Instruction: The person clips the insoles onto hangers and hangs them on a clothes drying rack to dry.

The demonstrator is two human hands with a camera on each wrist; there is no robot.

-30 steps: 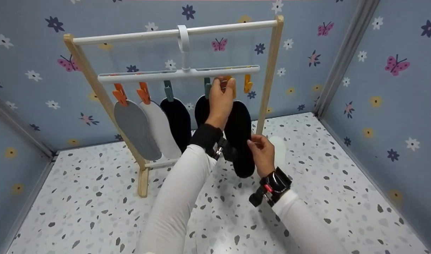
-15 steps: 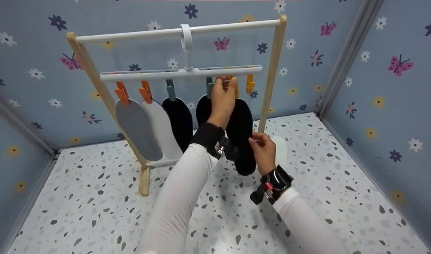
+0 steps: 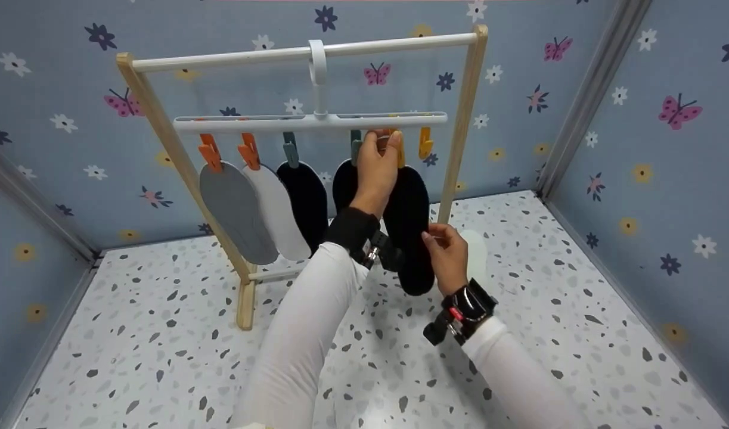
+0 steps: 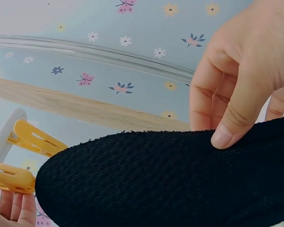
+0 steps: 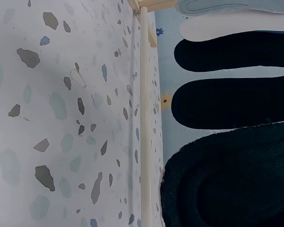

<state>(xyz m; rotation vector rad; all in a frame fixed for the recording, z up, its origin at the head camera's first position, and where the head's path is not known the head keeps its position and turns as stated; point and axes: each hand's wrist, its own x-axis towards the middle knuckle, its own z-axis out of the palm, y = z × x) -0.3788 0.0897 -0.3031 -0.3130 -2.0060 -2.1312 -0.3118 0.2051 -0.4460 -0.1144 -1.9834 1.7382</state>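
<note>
In the head view my left hand (image 3: 375, 179) pinches a yellow clip (image 3: 401, 152) at the top of a black insole (image 3: 408, 232). Lower down, the thumb and fingers of my right hand (image 3: 449, 257) grip that insole's right edge. The left wrist view shows the insole (image 4: 132, 175) close up, its rounded end at the clip's tip; whether the clip bites it is hard to tell. A second yellow clip (image 3: 425, 143) hangs bare to the right. All clips hang from a white hanger (image 3: 251, 124).
Left of my hands hang a grey insole (image 3: 236, 211), a white one (image 3: 284, 217) and two black ones, under orange and green clips. A wooden stand (image 3: 465, 107) with a white top rail (image 3: 394, 44) carries the hanger. A pale insole (image 3: 475, 253) lies on the speckled floor (image 3: 549, 333).
Both hands keep their holds on the clip and the black insole. The grey and white insoles at the left have swung slightly, their lower ends a little higher.
</note>
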